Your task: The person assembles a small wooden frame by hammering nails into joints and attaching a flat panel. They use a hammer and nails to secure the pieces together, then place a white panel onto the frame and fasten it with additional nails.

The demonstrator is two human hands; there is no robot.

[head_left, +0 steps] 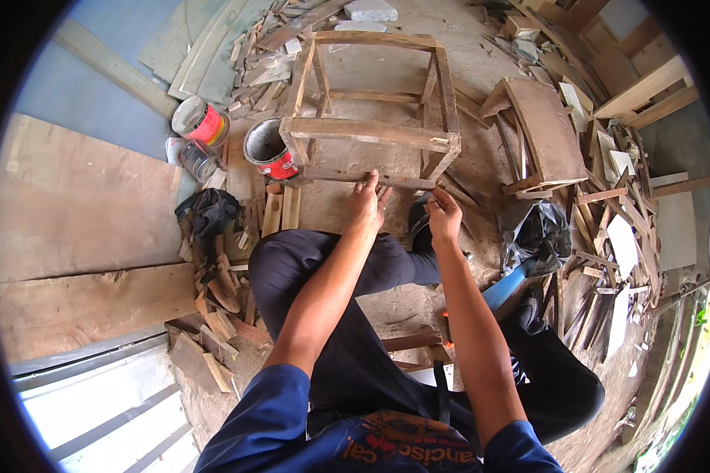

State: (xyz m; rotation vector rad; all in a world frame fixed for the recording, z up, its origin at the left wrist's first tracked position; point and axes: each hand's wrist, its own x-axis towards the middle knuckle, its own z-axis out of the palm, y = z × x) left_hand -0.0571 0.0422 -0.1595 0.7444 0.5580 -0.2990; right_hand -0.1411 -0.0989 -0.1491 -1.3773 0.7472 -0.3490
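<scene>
In front of me stands a bare wooden stool frame [367, 131] with four-sided rails and legs. A thin, dark wooden rail [331, 174] runs along its near side, low down. My left hand [366, 206] grips this rail near its middle, fingertips at its upper edge. Close to the rail's right end, my right hand [445, 214] is closed in a pinch. Whatever sits between those fingertips is too small to make out. Both forearms reach forward over my bent legs.
Left of the frame are a red paint can [273, 151], another can [201, 121] and a glass jar [199, 160]. A brown wooden box-like piece [546, 134] lies to the right, above a black plastic bag [546, 236]. Wood scraps [619, 229] are heaped along the right side.
</scene>
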